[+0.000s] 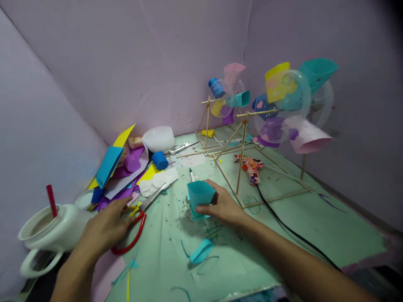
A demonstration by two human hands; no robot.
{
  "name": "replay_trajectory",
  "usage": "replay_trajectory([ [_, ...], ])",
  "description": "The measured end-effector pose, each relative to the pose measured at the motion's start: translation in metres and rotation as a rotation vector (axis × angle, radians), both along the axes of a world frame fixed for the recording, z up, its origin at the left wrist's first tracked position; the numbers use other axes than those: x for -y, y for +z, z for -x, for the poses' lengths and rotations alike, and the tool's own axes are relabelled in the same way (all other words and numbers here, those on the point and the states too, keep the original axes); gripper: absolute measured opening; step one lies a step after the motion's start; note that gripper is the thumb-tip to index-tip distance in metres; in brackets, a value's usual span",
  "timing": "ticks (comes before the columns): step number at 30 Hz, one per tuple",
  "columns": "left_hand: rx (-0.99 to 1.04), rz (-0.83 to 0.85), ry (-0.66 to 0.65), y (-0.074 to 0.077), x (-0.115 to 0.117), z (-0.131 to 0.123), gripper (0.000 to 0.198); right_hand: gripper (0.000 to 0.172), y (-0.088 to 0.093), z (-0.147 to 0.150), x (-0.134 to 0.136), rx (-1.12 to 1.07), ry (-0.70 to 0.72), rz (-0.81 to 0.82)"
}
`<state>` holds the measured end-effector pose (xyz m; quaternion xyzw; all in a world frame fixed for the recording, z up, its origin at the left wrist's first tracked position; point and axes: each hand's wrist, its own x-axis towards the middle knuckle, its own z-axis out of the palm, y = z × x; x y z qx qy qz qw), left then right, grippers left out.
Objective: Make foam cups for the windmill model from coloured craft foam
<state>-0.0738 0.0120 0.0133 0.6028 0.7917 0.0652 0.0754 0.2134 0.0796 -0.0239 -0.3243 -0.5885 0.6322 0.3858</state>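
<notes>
The right hand point(227, 205) is holding a tapered teal paper cup point(200, 192) over the pale-green bench point(163, 268); the left hand point(108, 224), its grip indiscernible, is resting at red-and-yellow-handled metal scissors point(153, 198). Steadying seems underway; lifting the scissors would call for closing left fingers.

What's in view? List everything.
Held cup: 1, teal, centre
Scissors: 1, red, left
Wheels: 2, multicoloured, right
Frames: 2, tan, bearing wheels
Tool: 1, patterned, inside near frame
Pot: 1, white, left
Rod: 1, red, in pot
Paper: many, mixed, left
Rolls: several, mixed, left and back
Bowl: 1, white, back
Marker: 1, white, behind cup
Foil: some, silver, back
Scraps: several, teal, front
Table: 1, green, below
Walls: 3, lilac, around
Left hand: 1, at scissors
Right hand: 1, holding cup
</notes>
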Motion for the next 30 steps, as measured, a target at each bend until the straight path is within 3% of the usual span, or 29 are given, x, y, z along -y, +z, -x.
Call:
replay_trajectory([
  [1, 0.059, -0.071, 0.045, 0.002, 0.001, -0.01, 0.055, 0.048, -0.001, 0.0, -0.001, -0.03, 0.0, 0.02],
  [3, 0.318, -0.249, 0.001, 0.005, 0.003, -0.04, 0.054, 0.051, -0.004, 0.001, -0.002, -0.08, 0.001, 0.059],
  [4, 0.434, -0.262, -0.04, 0.004, 0.004, -0.057, 0.048, 0.054, -0.006, 0.001, -0.002, -0.101, 0.002, 0.082],
  [8, 0.757, -0.142, -0.246, -0.005, 0.005, -0.115, 0.047, 0.058, -0.011, 0.006, 0.005, -0.213, 0.096, 0.193],
  [13, 1.121, -0.065, -0.228, -0.018, 0.003, -0.128, 0.044, 0.056, -0.014, 0.012, 0.012, -0.205, 0.197, 0.191],
  [18, 1.153, -0.063, -0.263, -0.016, 0.001, -0.117, 0.05, 0.058, -0.008, 0.005, 0.008, -0.219, 0.261, 0.095],
  [22, 1.131, 0.003, -0.394, -0.011, 0.001, -0.113, 0.042, 0.069, -0.001, -0.007, 0.001, -0.217, 0.403, 0.085],
  [25, 1.101, 0.083, -0.5, -0.008, 0.003, -0.115, 0.039, 0.074, 0.004, -0.011, -0.001, -0.108, 0.5, -0.026],
  [28, 1.032, 0.07, -0.516, -0.007, 0.004, -0.118, 0.037, 0.067, 0.005, -0.01, 0.001, -0.041, 0.518, -0.206],
  [30, 0.977, 0.001, -0.482, -0.008, 0.004, -0.119, 0.041, 0.06, 0.003, -0.008, 0.002, -0.059, 0.468, -0.241],
])
